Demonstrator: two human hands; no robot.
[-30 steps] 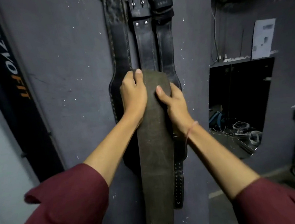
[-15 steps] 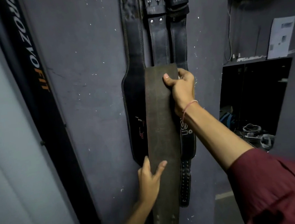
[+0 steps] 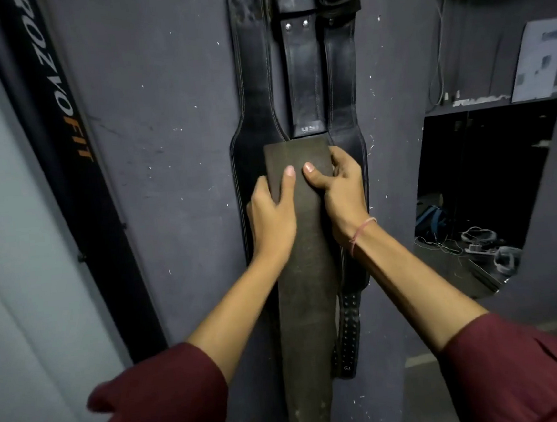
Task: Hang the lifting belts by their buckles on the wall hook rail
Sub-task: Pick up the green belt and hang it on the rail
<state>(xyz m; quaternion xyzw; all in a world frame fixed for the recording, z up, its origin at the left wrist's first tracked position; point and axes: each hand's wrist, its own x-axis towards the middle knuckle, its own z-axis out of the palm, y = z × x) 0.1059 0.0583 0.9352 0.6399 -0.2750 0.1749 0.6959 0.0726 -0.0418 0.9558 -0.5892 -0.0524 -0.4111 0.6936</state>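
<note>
Olive belt [image 3: 306, 292] in left hand [image 3: 271, 218], right hand [image 3: 340, 198] (thumbs front).

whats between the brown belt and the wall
Three black belts hanging against the wall; the brown belt overlaps their wide parts. Head view shows it.

Left hand [image 3: 271, 218], right hand [image 3: 343, 198] around belt [image 3: 304, 309]

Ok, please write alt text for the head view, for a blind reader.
The left hand and right hand grip the upper end of a brown lifting belt by its two edges. Behind it, three black belts hang on a grey wall.
</note>
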